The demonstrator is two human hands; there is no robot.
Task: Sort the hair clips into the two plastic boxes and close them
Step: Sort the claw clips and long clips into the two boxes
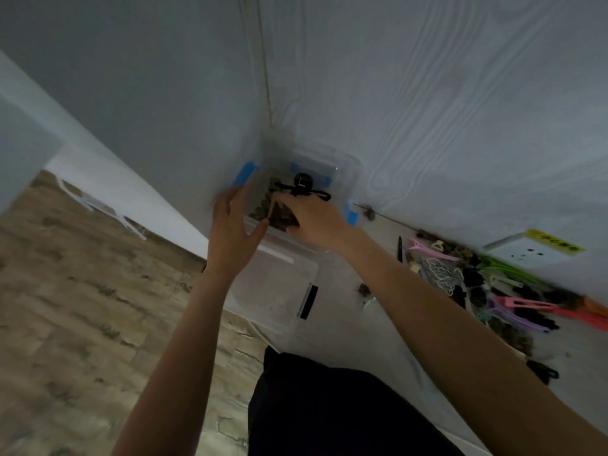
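A clear plastic box (pixel 348 169) with blue latches stands against the wall, with dark hair clips lying inside it. My left hand (pixel 230 225) holds the box's left wall, fingers outside and thumb at the near rim. My right hand (pixel 312 218) reaches into the box from the right, its fingers curled on a black hair clip (pixel 304 185) just above the clips inside. A second clear box (pixel 273 291) with a black label sits nearer to me; its inside is hard to make out. A heap of loose hair clips (pixel 487 284), pink, green, purple, white and black, lies to the right.
Both boxes and the heap rest on a white table (pixel 378 340) pushed against a pale wood-grain wall. A white wall socket (pixel 523 251) with a yellow sticker sits above the heap. A black pen (pixel 400 248) lies beside the heap. The floor to the left is brown tile.
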